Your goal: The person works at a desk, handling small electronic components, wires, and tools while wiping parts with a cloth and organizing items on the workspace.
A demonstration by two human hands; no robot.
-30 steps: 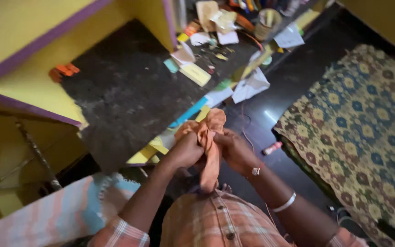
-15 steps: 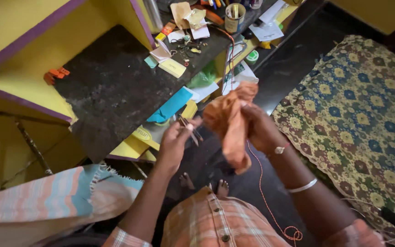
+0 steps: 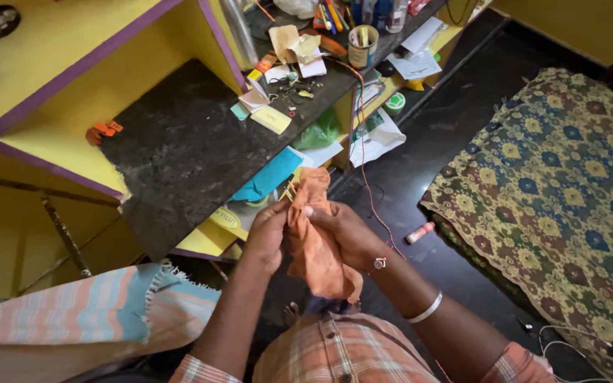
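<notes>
The orange cloth (image 3: 315,241) hangs bunched in front of the dark stone shelf (image 3: 179,149), held between both hands just off the shelf's near edge. The right hand (image 3: 345,234) is clamped on the cloth, its thumb pressed over the upper fold and its fingers wrapped behind, so that the fabric drapes down past the wrist. The left hand (image 3: 267,234) closes against the cloth from the other side, fingertips pinching near the top where a small pair of scissors with pale handles (image 3: 290,190) pokes out; whether that hand grips the scissors or only the fabric cannot be told. A thin red thread (image 3: 363,170) runs from the clutter at the far end of the shelf down toward the right wrist. On the shelf's far end stand a tin of pens (image 3: 362,48) and scattered papers. Right of the shelf, across the dark floor, lies a floral patterned mat (image 3: 562,191), and below the shelf's left end a striped towel (image 3: 94,315) is draped.
</notes>
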